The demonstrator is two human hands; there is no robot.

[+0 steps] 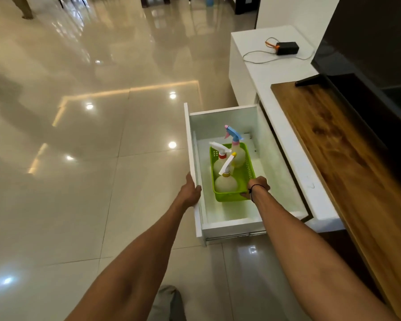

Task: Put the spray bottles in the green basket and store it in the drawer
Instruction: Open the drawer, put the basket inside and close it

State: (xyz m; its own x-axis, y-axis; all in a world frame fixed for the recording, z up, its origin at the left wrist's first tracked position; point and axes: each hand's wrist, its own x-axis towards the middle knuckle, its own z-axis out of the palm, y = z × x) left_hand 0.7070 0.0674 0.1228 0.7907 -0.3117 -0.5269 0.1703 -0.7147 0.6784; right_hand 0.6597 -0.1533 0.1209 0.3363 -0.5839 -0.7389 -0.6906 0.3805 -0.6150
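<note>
Drawer (222, 224) stands pulled out from the white cabinet (287, 135), giving room for the green basket (247, 172) resting on its floor. Three spray bottles (225, 181) stand upright inside the basket, packed together. Right hand (258, 185) grips the basket's near corner, probably settling it; left hand (192, 189) clasps the drawer front (191, 144), apparently steadying it.

A small black box (287, 48) with an orange strap and a thin grey cable (255, 57) is lying on the white cabinet top (262, 75). A dark screen (368, 42) is standing above the wooden panel (333, 144). The glossy tiled floor (79, 158) is reflecting ceiling lights.
</note>
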